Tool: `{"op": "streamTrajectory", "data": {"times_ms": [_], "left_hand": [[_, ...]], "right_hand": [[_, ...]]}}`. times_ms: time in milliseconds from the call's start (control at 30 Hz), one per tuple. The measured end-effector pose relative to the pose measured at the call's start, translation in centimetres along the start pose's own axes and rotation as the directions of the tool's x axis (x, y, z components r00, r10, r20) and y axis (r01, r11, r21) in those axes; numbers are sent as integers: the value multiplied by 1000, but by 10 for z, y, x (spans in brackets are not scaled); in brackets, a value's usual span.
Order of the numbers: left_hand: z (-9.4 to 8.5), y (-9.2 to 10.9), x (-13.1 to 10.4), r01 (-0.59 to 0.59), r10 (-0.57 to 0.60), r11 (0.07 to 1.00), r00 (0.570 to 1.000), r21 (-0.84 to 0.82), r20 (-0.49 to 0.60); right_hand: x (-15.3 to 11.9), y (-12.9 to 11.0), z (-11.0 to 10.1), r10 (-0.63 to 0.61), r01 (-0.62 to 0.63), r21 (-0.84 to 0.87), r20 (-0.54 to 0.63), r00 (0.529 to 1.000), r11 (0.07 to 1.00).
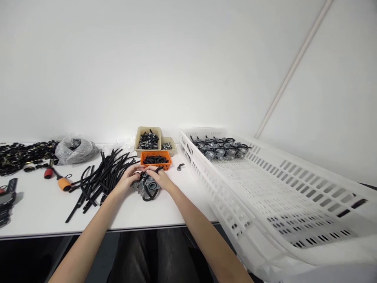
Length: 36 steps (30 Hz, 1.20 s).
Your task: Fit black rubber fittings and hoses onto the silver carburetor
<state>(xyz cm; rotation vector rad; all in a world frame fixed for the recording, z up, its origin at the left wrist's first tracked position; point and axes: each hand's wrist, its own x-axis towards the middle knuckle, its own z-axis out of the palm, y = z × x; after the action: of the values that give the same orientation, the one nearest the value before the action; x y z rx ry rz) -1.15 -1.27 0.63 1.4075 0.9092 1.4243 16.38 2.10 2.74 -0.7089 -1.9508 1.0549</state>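
A grey metal carburetor (150,185) rests on the white table near its front edge, with a black hose (150,197) looping round its near side. My left hand (131,177) is closed on its left upper side. From the right, my right hand (159,177) grips the top, fingers bent close to the left fingertips. A short black piece shows by the right fingers; its far end is hidden. What the fingertips pinch is too small to make out. Just behind the hands stands an orange basket (167,166) of small black parts.
Loose black hoses (103,181) lie left, beside orange-handled (64,184) and red-handled (48,173) tools, a plastic bag (75,152) and many black rings (17,155). Beige bins (140,151) stand behind. One elbow part (180,167) lies right. Several carburetors (219,148) sit in the white crate (235,200).
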Motion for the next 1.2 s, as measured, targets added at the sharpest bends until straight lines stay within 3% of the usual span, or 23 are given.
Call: {"op": "streamTrajectory", "data": {"times_ms": [1200], "left_hand": [[3, 5, 2, 56, -53, 997, 995, 45, -81]], "right_hand": [[1, 2, 0, -17, 17, 3, -3, 1000, 1000]]}}
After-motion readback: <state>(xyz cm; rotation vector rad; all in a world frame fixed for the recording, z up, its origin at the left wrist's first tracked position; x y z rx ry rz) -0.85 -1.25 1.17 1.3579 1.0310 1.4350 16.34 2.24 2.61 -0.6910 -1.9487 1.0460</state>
